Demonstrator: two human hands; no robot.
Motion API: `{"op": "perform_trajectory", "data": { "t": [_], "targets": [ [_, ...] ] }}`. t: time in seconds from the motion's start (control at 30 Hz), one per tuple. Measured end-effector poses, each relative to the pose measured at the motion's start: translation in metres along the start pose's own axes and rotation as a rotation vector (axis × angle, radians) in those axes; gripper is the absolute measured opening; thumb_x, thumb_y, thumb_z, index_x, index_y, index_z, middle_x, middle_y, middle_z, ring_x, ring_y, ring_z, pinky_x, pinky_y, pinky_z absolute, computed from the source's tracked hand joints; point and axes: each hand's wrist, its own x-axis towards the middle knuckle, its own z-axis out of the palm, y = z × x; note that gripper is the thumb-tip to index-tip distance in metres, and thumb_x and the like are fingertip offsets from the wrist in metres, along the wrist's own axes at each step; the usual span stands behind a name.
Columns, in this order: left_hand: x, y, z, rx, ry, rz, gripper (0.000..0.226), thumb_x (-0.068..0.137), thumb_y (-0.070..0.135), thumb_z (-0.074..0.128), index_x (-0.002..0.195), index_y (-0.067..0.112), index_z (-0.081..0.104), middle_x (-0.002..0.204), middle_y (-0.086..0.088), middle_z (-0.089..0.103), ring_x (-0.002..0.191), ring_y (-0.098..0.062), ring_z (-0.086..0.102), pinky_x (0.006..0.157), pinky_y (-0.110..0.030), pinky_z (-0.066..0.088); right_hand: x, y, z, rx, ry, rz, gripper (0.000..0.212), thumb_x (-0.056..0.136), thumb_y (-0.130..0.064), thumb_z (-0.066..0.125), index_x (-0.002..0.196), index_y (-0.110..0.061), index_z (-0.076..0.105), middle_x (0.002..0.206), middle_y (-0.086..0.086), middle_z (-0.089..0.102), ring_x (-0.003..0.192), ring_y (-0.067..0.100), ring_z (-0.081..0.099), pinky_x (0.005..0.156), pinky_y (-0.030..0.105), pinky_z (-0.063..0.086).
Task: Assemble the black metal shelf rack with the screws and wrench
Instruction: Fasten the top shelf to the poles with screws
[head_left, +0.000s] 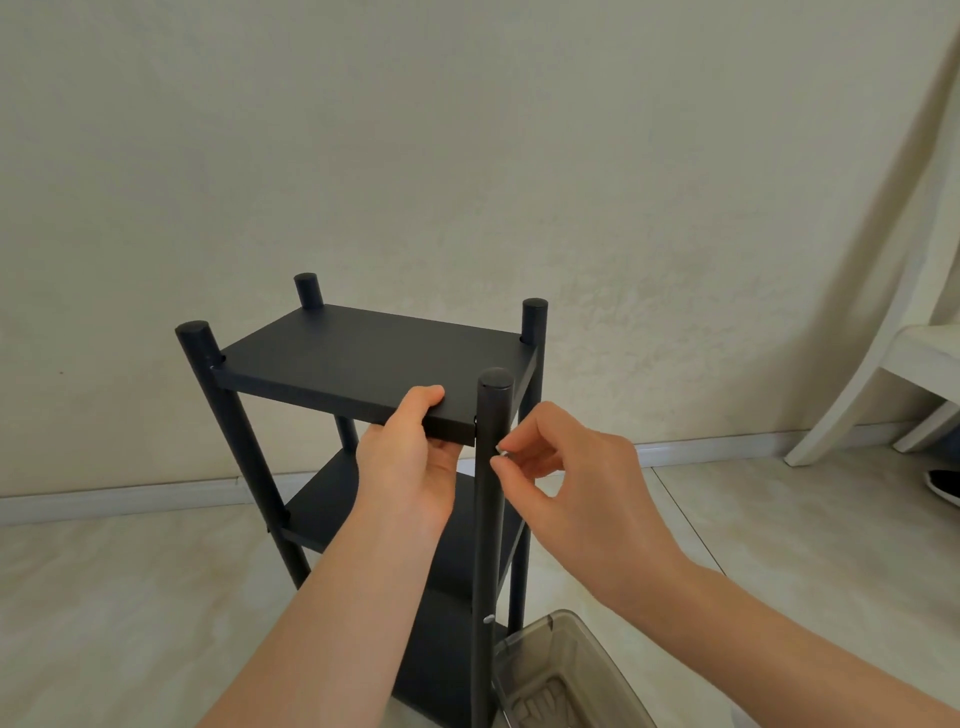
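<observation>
Left hand (410, 457) grips the front edge of the top shelf (363, 364), thumb on top, fingers curled beneath; right hand (576, 483) pinches a small silver screw (503, 453) between thumb and forefinger, against the near right post (491, 499). The black rack (374, 467) stands upright on the tiled floor (130, 597) before a pale wall (415, 130); a translucent grey container (566, 675) sits just beside its base at right; a white chair (893, 384) stands well apart at right.
</observation>
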Motion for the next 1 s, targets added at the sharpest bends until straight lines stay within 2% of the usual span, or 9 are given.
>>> {"op": "perform_trajectory", "data": {
  "t": [0.17, 0.27, 0.47, 0.63, 0.8, 1.0],
  "targets": [
    [-0.005, -0.006, 0.003, -0.056, 0.040, 0.041, 0.032, 0.090, 0.005, 0.068, 0.121, 0.008, 0.062, 0.113, -0.013, 0.070, 0.093, -0.023, 0.072, 0.063, -0.026, 0.062, -0.001, 0.009, 0.001, -0.050, 0.031, -0.060, 0.021, 0.092, -0.020, 0.067, 0.091, -0.034, 0.051, 0.079, -0.024, 0.057, 0.098, -0.006, 0.053, 0.084, 0.003, 0.042],
    [-0.010, -0.009, 0.006, -0.108, 0.045, 0.062, 0.024, 0.090, 0.004, 0.068, 0.110, 0.015, 0.062, 0.111, -0.010, 0.071, 0.090, -0.020, 0.073, 0.071, -0.028, 0.062, -0.001, 0.015, 0.000, -0.055, 0.055, -0.052, 0.022, 0.093, -0.019, 0.066, 0.092, -0.035, 0.051, 0.081, -0.021, 0.058, 0.099, -0.005, 0.053, 0.087, 0.007, 0.043],
    [-0.016, -0.014, 0.004, -0.115, 0.027, 0.082, 0.022, 0.090, 0.008, 0.069, 0.109, 0.016, 0.063, 0.110, -0.008, 0.071, 0.093, -0.020, 0.073, 0.067, -0.025, 0.061, -0.003, 0.015, -0.005, -0.033, 0.080, 0.000, 0.035, 0.092, -0.021, 0.067, 0.083, -0.048, 0.045, 0.082, -0.027, 0.060, 0.095, -0.011, 0.057, 0.078, 0.002, 0.044],
    [-0.014, -0.014, 0.000, -0.067, 0.018, 0.089, 0.020, 0.089, 0.009, 0.070, 0.108, 0.014, 0.063, 0.108, -0.010, 0.071, 0.094, -0.023, 0.073, 0.068, -0.027, 0.061, -0.005, 0.016, -0.003, 0.129, 0.079, 0.126, 0.023, 0.090, -0.023, 0.069, 0.081, -0.039, 0.054, 0.080, -0.018, 0.068, 0.084, -0.004, 0.065, 0.071, 0.006, 0.047],
    [-0.014, -0.014, -0.001, -0.081, 0.000, 0.083, 0.017, 0.090, 0.007, 0.070, 0.105, 0.014, 0.064, 0.101, -0.008, 0.072, 0.086, -0.019, 0.076, 0.068, -0.028, 0.061, -0.002, 0.017, 0.000, 0.184, 0.073, 0.170, 0.019, 0.090, -0.024, 0.070, 0.083, -0.037, 0.057, 0.084, -0.026, 0.067, 0.082, -0.001, 0.066, 0.070, 0.009, 0.050],
    [-0.014, -0.016, 0.000, -0.077, -0.012, 0.106, 0.021, 0.090, 0.011, 0.071, 0.109, 0.015, 0.064, 0.104, -0.007, 0.073, 0.087, -0.017, 0.075, 0.065, -0.026, 0.060, 0.003, 0.021, -0.001, 0.246, 0.061, 0.179, 0.012, 0.092, -0.018, 0.066, 0.088, -0.028, 0.061, 0.077, -0.023, 0.071, 0.073, 0.000, 0.069, 0.069, 0.009, 0.051]
  ]
}}
